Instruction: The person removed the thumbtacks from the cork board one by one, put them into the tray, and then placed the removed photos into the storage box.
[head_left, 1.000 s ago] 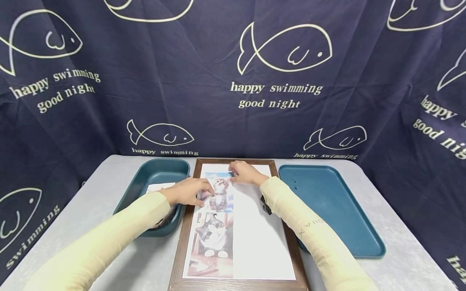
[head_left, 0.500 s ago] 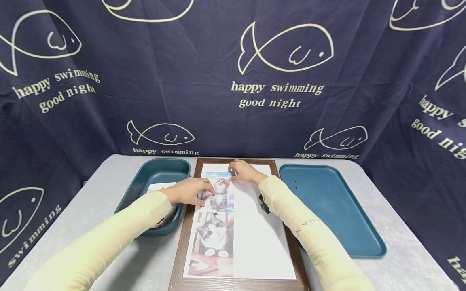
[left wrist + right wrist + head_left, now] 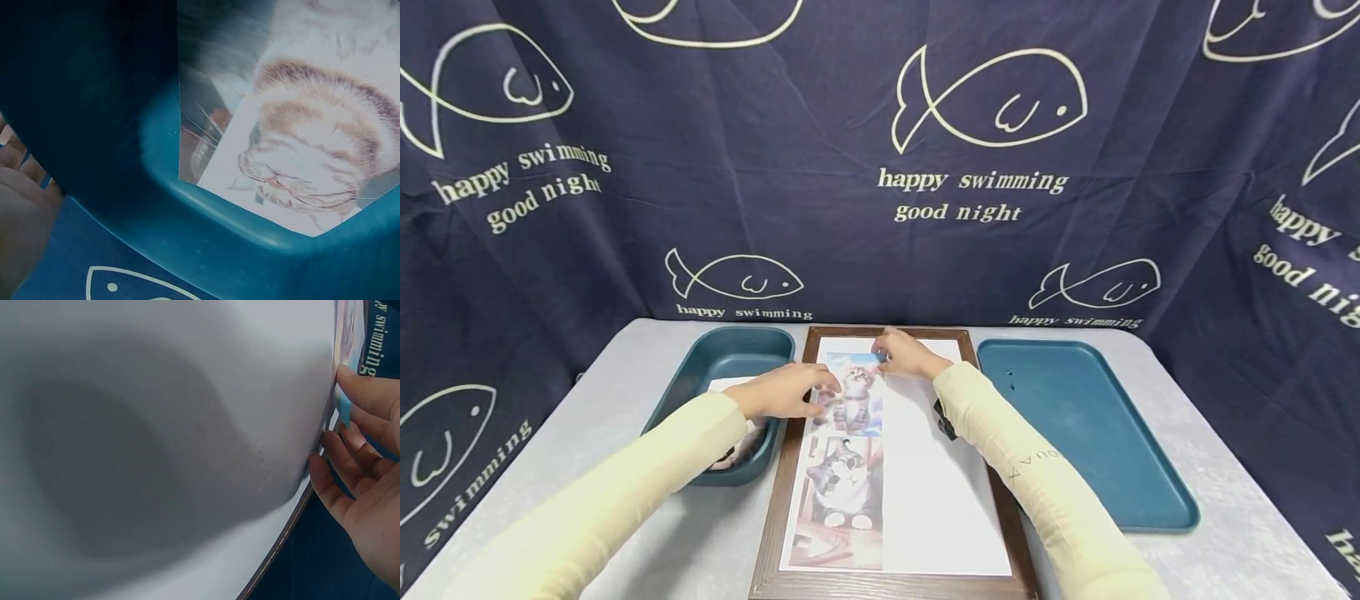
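A kitten picture [image 3: 854,408] with a blue sky lies on the upper left of a white sheet [image 3: 943,500] inside a brown wooden frame [image 3: 780,487]. At its left edge, my left hand [image 3: 784,390] touches it with thumb and fingers apart. My right hand [image 3: 912,356] pinches its upper right corner between thumb and index finger; the right wrist view shows the blue corner between them. Just below lies a grey-and-white cat picture [image 3: 842,492]. Only part of my left hand [image 3: 25,203] appears in the left wrist view, beyond the basin's rim.
A deep teal basin [image 3: 673,400] with another cat picture [image 3: 312,144] in it stands on the left, under my left forearm. On the right lies a shallow teal tray [image 3: 1097,425] with small dark marks. A dark fish-print cloth [image 3: 985,250] hangs behind the table.
The left hand's fingers have shifted slightly at the kitten picture's left edge. The right hand stays at the upper right corner. The view has drifted a little.
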`<state>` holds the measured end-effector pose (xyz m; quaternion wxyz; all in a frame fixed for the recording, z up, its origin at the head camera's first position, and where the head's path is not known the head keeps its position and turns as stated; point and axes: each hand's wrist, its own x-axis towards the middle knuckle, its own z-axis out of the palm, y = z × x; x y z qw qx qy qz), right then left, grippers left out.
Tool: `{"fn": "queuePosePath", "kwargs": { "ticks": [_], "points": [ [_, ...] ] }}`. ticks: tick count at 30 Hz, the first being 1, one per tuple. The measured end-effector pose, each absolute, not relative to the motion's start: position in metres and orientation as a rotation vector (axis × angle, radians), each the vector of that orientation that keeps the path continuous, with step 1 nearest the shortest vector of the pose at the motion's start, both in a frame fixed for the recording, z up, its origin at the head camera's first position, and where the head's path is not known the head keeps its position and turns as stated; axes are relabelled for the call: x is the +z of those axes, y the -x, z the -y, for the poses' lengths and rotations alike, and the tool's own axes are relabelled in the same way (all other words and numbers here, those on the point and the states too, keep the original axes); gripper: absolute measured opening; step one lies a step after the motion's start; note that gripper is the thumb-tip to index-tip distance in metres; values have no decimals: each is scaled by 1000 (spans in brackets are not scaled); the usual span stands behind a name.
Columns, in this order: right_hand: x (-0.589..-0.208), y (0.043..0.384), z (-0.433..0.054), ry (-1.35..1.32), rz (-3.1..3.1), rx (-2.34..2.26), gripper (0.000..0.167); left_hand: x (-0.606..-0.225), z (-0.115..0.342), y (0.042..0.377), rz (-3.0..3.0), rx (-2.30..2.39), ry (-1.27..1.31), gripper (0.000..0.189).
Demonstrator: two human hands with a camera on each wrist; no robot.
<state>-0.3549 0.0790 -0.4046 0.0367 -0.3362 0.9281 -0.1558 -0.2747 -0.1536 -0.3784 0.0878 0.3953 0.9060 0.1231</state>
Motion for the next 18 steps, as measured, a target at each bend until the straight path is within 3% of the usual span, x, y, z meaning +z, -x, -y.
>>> {"fn": "queuePosePath", "kwargs": {
  "ticks": [18],
  "points": [
    [-403,353,-77,1014,-2851,-512,30,-344,179,266,-2834,536,-1153,34]
  ]
}}
